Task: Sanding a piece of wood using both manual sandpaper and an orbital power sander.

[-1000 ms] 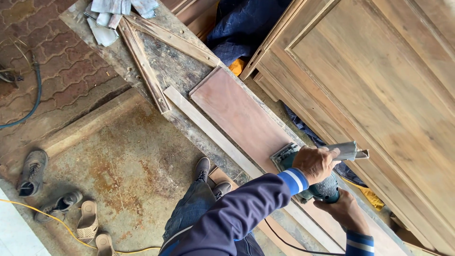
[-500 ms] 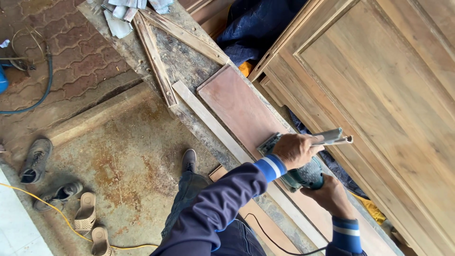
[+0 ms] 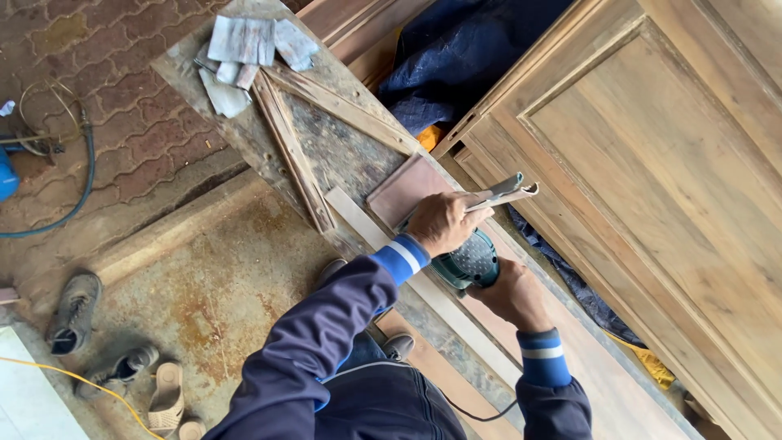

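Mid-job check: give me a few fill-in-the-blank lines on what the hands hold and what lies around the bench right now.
1. Both hands grip a green power ____ on the reddish board.
2. The left hand is on the tool's front; the right hand holds its ____.
3. Grey sheets of sandpaper lie at the ____ end of the workbench.
4. On the floor by the shoes lie two ____.

Missing words: sander; rear; far; sandals

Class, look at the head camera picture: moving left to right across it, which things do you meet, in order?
Blue hose → worn shoes → sandpaper sheets → left hand on the green sander → right hand → panelled wooden door.
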